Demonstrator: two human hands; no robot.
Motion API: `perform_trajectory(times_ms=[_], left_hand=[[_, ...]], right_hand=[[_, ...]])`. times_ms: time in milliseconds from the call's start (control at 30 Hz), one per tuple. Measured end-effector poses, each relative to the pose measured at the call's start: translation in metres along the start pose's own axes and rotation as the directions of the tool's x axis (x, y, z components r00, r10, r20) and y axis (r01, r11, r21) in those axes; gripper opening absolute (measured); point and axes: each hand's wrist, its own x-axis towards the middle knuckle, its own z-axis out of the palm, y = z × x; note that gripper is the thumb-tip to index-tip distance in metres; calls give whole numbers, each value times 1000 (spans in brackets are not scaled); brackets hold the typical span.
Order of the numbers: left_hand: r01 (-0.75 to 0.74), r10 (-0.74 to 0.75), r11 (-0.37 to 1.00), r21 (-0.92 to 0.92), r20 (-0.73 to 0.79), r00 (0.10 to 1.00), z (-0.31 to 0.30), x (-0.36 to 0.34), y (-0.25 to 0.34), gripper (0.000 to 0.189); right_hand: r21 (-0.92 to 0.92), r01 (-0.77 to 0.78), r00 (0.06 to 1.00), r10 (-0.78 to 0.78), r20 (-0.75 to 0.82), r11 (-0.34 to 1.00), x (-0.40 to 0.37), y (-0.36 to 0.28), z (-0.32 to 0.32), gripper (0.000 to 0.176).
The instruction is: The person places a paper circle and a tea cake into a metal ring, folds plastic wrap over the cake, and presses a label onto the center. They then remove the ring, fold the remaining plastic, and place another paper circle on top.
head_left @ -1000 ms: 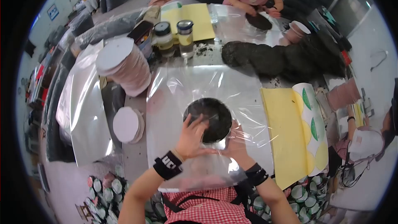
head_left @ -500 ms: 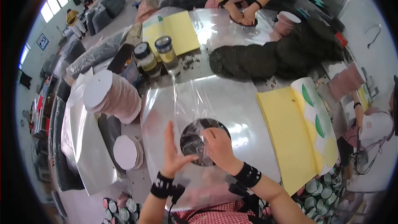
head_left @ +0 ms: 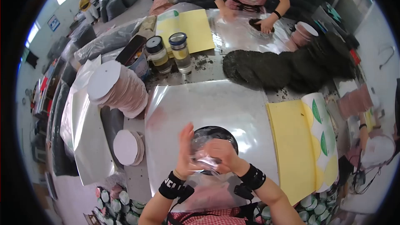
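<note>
Both of my hands are over a round dark disc [head_left: 216,131] lying on a sheet of clear, shiny plastic. Crumpled clear plastic film [head_left: 205,161] is bunched between them, partly covering the disc. My right hand [head_left: 224,154] has its fingers curled into the film and grips it. On the disc's left side, my left hand [head_left: 185,149] is held upright with fingers stretched; its thumb side is blurred against the film. What lies under the film is partly hidden.
Across the table a co-worker handles another dark disc [head_left: 260,26]. Overlapping dark flat cakes [head_left: 271,68] lie between us. Yellow sheets [head_left: 287,141] are at right. Two jars [head_left: 180,54], a tall stack of pale discs [head_left: 125,89] and a shorter stack [head_left: 128,147] stand left.
My right hand has pulled the film down toward me and now bunches it. My left hand has come closer to the right. The view has shifted slightly.
</note>
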Motion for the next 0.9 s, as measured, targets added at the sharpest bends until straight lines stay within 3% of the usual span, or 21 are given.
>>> perform_trajectory(times_ms=[33, 67, 100, 167, 200, 233, 300, 333, 400, 433, 467, 500, 533, 567, 633, 667, 767, 900], left_hand=[[-109, 84, 982, 152, 162, 983, -7, 3, -2, 91], [-244, 158, 951, 190, 379, 912, -12, 8, -6, 62], [-225, 153, 958, 176, 349, 925, -4, 1, -11, 62], [-155, 59, 851, 501, 203, 977, 14, -15, -20, 32], [-174, 18, 695, 698, 225, 974, 26, -10, 1, 22], [-161, 17, 697, 698, 209, 978, 31, -13, 1, 22], [-224, 121, 653, 723, 193, 974, 33, -15, -3, 22], [-69, -90, 766, 639, 213, 973, 27, -14, -5, 39], [-91, -32, 839, 537, 215, 976, 15, -12, 12, 50], [-108, 12, 897, 429, 219, 976, 10, -10, 19, 61], [-203, -61, 779, 593, 394, 917, 9, -13, 11, 78], [-184, -58, 790, 585, 370, 927, 13, -20, 8, 78], [-251, -55, 704, 664, 403, 913, 16, -22, 7, 78], [-319, -62, 604, 730, 443, 895, 18, -21, 6, 78], [-338, -71, 607, 719, 473, 878, 16, -20, 7, 80], [-315, -54, 636, 704, 449, 892, 17, -20, 8, 80], [-335, -79, 608, 720, 474, 877, 23, -21, 8, 81], [-341, -147, 547, 764, 489, 860, 25, -14, -1, 80]], right_hand=[[-60, -146, 988, 143, -53, 987, -18, 5, 0, 31], [-116, -302, 951, 290, -109, 946, -37, 10, 0, 32], [163, -400, 820, 432, -376, 902, -46, 14, 7, 40], [326, -437, 532, 533, -658, 838, -21, -2, 12, 49], [218, -465, 618, 491, -614, 858, -17, -15, 24, 43], [48, -450, 762, 412, -500, 892, -15, -29, 35, 32], [-230, -456, 850, 345, -398, 860, -12, -35, 51, 20], [-237, -450, 856, 340, -390, 861, -13, -36, 51, 20], [-65, -561, 740, 464, -487, 825, -16, -36, 46, 27], [-78, -572, 745, 477, -466, 817, -20, -44, 47, 27], [-253, -589, 788, 476, -392, 767, -25, -58, 50, 35], [-425, -562, 827, 469, -311, 709, -29, -70, 51, 43], [-543, -527, 847, 458, -271, 654, -40, -85, 51, 42], [-556, -515, 854, 448, -266, 653, -42, -87, 42, 42], [-550, -539, 820, 545, -172, 638, -44, -98, 20, 28], [-579, -481, 864, 468, -186, 658, -33, -81, 12, 16], [-603, -566, 765, 632, -129, 562, -29, -11, 19, 14], [-473, -600, 793, 560, -242, 645, -28, -37, 12, 10]])
